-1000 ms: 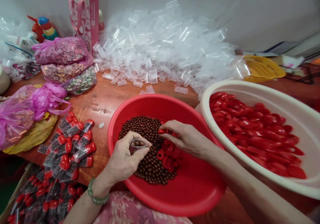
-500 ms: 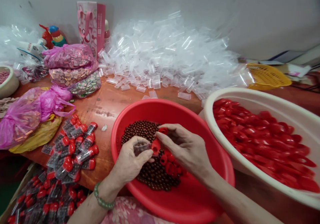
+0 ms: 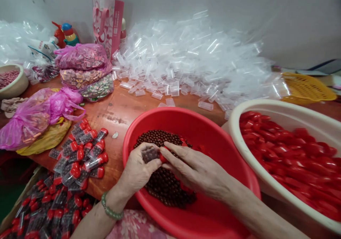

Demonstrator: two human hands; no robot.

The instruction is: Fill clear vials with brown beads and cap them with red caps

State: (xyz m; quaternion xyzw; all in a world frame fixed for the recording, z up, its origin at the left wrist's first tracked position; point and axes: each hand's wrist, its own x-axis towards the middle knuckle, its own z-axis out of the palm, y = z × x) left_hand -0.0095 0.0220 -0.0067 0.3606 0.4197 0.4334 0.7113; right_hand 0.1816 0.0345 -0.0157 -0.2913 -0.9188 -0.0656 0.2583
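Observation:
My left hand (image 3: 138, 169) grips a small clear tube (image 3: 150, 154) holding brown beads, above the red basin (image 3: 202, 132). My right hand (image 3: 195, 169) pinches a red cap (image 3: 163, 157) against the tube's open end. Both hands hover over a mound of brown beads (image 3: 162, 182) lying in the basin. A few loose red caps show beside the beads under my right hand.
A white basin (image 3: 239, 114) full of red caps (image 3: 293, 150) stands at the right. Empty clear tubes (image 3: 186, 61) are heaped at the back. Several capped tubes (image 3: 82, 153) lie at the left, with pink bags (image 3: 34, 113), a yellow basket (image 3: 306, 88) and a pink gift bag (image 3: 108, 22).
My right hand lifted a red cap from the basin and brought it onto the tube in my left hand. The view shifted a little to the left.

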